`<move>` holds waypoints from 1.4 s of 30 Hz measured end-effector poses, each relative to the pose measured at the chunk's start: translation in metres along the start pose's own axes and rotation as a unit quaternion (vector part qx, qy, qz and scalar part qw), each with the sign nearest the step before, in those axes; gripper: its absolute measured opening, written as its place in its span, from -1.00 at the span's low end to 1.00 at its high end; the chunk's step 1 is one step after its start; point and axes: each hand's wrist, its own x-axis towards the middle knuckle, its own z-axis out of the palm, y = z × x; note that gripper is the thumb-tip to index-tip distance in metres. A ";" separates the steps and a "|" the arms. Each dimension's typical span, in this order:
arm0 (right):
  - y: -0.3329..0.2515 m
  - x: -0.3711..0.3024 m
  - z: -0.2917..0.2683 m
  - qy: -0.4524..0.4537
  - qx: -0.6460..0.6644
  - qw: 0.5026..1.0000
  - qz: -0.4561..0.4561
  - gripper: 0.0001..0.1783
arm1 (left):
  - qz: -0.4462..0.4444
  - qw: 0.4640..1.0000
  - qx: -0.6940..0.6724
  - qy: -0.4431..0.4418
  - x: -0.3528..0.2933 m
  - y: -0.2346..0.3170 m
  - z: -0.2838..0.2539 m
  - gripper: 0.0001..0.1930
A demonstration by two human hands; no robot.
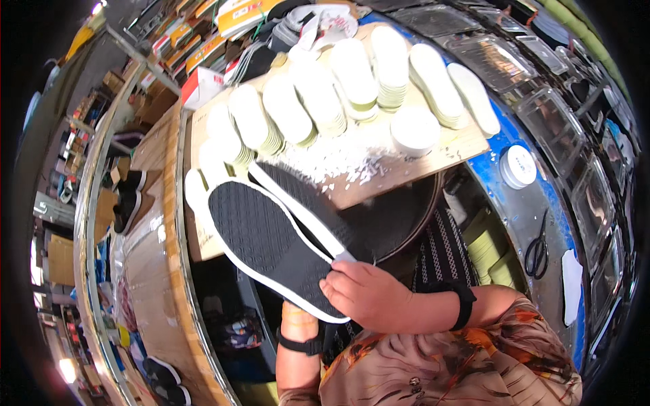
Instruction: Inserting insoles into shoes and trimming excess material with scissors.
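Two shoes with black textured soles and white edges are held up together at mid-view. The nearer shoe [257, 223] faces me with its sole; the other shoe [301, 193] lies partly behind it, its toe end pointing up and left. My right hand [365, 294] is closed round the heel ends, fingers curled at the sole's edge. Behind the nearer shoe goes my left hand [296, 315]; only its wrist side shows below the sole, and its fingers are hidden.
Stacks of white insoles [288, 108] line a wooden board [379, 179], with white scraps [359, 166] and a round white container [414, 130] before them. To the right, a white-lidded tub [518, 166] and black scissors [537, 254] lie on a blue-edged metal surface. Dark shoes [127, 203] sit left.
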 end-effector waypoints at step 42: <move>0.271 0.150 0.063 -0.106 -0.195 0.965 0.138 -0.88 | 0.259 0.366 0.893 -0.039 0.262 0.083 0.048 -0.74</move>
